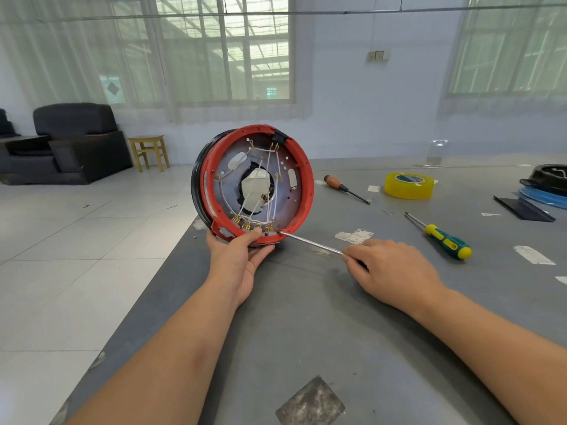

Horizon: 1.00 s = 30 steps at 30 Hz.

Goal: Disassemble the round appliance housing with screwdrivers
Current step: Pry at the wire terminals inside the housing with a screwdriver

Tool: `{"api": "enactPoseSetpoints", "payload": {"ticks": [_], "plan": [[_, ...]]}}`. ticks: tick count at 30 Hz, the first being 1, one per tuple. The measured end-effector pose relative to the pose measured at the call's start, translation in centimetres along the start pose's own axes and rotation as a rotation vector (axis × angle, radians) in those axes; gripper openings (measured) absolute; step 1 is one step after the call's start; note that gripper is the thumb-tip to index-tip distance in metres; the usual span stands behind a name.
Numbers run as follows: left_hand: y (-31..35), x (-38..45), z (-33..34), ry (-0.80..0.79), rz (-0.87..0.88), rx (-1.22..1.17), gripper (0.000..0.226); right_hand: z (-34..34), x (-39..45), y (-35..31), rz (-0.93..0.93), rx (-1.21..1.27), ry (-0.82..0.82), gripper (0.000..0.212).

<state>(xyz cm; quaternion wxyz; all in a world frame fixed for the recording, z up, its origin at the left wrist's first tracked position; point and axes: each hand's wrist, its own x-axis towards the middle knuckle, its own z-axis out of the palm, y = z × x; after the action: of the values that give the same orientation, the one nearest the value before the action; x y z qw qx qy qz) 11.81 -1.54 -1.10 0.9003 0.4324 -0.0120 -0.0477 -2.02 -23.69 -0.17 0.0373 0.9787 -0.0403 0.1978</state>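
Housing stands on edge at worktop corner. Left hand closed on lower rim; right hand pinched shut around screwdriver, tip at rim. Probably light, rigid plastic; thin wires inside fragile, so best held by rim.

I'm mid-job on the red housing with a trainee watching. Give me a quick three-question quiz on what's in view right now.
1. True or false: the round housing lies flat on the grey table.
2. Which hand holds the screwdriver in use? A) left hand B) right hand C) neither
3. Fill in: the two spare screwdrivers lying on the table are the wooden-handled screwdriver and the ______-handled screwdriver, near the roll of yellow tape.

Key: 1 false, it is held up on edge, open side to the camera; 2 B; 3 green-and-yellow.
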Motion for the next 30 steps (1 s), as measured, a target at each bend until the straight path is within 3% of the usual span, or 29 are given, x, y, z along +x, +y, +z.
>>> {"api": "enactPoseSetpoints", "payload": {"ticks": [11,30], "plan": [[0.3,-0.2,-0.3,-0.046,-0.057,0.047,0.063,-0.3,0.5,1.2,-0.062,0.006,-0.006,0.038],[0.4,-0.3,-0.3,-0.107,-0.070,0.103,0.071,-0.5,0.4,1.8,-0.058,0.101,-0.053,0.033]]}}
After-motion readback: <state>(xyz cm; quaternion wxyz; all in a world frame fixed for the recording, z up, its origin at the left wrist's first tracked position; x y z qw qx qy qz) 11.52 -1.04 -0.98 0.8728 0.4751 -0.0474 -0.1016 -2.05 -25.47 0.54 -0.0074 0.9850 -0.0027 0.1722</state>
